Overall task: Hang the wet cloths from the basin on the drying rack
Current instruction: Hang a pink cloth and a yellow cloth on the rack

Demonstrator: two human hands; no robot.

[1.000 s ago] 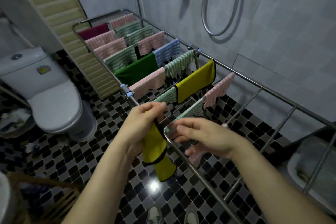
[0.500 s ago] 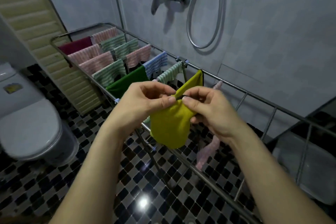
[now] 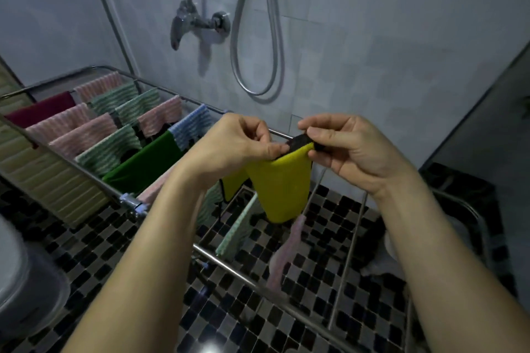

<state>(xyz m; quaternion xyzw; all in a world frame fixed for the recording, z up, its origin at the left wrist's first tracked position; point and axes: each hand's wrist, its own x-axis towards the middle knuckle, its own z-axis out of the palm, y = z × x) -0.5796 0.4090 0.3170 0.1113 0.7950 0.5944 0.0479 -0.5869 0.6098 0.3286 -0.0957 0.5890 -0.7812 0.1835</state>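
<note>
Black-and-white mosaic floor [image 3: 86, 238] runs under a grey-tiled bathroom. Nearest, the front rail of the metal drying rack [image 3: 249, 283] crosses behind the two forearms. At the left edge a blurred white toilet [image 3: 17, 275] is cut off. Past the right forearm sits a pale rounded shape [image 3: 391, 242], too dim and hidden to make out, as is anything in it.

Above the rack's bare rungs, the left hand [image 3: 232, 143] and right hand [image 3: 352, 149] each pinch the black-trimmed top edge of a yellow cloth [image 3: 281, 186], which hangs from their fingers. Behind it, partly hidden, a second yellow cloth [image 3: 232, 183] drapes a rung. A green cloth [image 3: 143, 163], a blue-striped cloth [image 3: 192, 126] and a maroon cloth [image 3: 40, 110] follow. A shower tap [image 3: 195, 20] and hose [image 3: 258, 37] hang on the far wall.
</note>
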